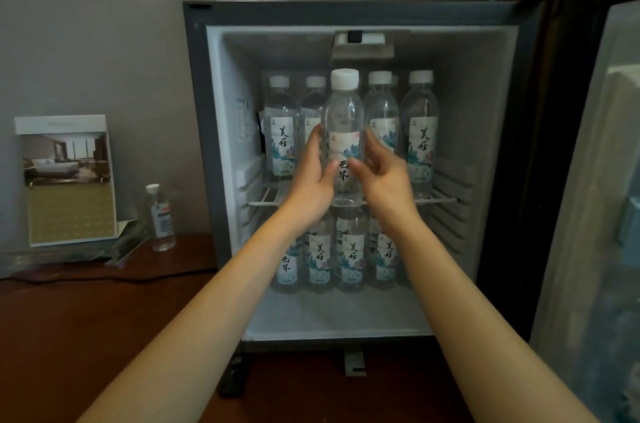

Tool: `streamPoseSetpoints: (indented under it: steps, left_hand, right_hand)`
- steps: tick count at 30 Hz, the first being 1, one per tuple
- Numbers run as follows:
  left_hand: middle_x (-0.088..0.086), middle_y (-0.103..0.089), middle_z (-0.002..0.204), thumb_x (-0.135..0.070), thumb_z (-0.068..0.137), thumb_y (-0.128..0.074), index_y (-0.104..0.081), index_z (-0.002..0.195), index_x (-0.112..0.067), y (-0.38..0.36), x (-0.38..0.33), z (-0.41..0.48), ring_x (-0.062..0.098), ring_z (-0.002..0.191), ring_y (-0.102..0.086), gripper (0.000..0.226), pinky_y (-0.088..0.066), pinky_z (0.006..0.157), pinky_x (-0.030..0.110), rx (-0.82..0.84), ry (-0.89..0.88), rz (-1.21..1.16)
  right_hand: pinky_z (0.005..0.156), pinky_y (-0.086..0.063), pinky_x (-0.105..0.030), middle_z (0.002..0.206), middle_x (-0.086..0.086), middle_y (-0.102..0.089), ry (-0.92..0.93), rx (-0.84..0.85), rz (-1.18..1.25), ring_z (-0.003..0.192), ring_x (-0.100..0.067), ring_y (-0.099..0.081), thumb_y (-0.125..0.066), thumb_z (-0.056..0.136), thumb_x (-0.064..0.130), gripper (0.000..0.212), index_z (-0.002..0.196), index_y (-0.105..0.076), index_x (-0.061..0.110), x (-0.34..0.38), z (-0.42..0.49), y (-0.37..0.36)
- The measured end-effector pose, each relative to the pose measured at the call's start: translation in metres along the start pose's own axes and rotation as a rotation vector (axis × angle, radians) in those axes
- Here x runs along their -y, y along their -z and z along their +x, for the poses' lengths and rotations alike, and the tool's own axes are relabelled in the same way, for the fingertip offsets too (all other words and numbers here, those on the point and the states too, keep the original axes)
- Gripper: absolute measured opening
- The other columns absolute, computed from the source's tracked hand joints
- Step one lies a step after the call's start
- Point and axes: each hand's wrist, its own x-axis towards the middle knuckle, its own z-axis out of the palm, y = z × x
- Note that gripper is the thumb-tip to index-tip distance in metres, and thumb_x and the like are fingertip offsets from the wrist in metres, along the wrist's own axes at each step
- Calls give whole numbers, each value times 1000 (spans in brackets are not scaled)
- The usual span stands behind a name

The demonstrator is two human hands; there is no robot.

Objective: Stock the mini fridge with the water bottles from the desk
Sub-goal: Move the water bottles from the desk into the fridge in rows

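Note:
A clear water bottle (343, 111) with a white cap and a printed label stands upright at the front of the wire shelf (440, 198) in the open mini fridge (214, 104). My left hand (311, 183) wraps its left side and my right hand (384, 176) cups its right side; both touch it. Behind it on the shelf stand several more bottles (420, 131). Below the shelf, another row of bottles (351, 256) stands on the fridge floor, partly hidden by my wrists.
The fridge door (595, 180) is swung open at the right. The fridge sits on a dark wooden desk (86, 318). At the left stand a framed hotel-room card (69, 180) and a small clear bottle (160, 218) with a blue-and-white label.

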Motion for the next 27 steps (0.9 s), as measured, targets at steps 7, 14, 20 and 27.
streamPoseSetpoints:
  steps: [7,14,20,27]
  left_hand:
    - [-1,-13,157,-11,95,-48,-2,149,-27,-9,13,3,16,143,-17,73,-18,115,36,13,10,138]
    - [4,-10,157,-25,96,-47,9,148,-24,-10,24,1,23,139,-27,77,-26,103,27,10,-6,364]
    - [16,-23,151,-35,96,-46,17,146,-22,-10,23,0,32,123,-47,82,-42,95,40,19,-14,539]
    - [22,-27,147,-38,97,-41,22,145,-20,-12,26,1,36,115,-51,81,-43,91,43,33,50,658]
  right_hand:
    - [83,-41,-7,118,-6,-64,32,-252,-262,100,0,-57,-67,83,12,44,125,-55,5,-20,0,-7]
    - [71,-34,7,116,-12,-65,15,-298,-346,98,-1,-54,-57,87,-1,34,122,-57,1,-26,-2,-13]
    - [62,-40,-19,109,-9,-69,-64,-226,-577,71,-10,-56,-50,91,3,35,125,-57,11,-27,-3,-11]
    - [61,-44,-23,107,-12,-69,-131,-147,-656,70,-15,-58,-47,84,-6,49,129,-54,15,-29,-8,-12]
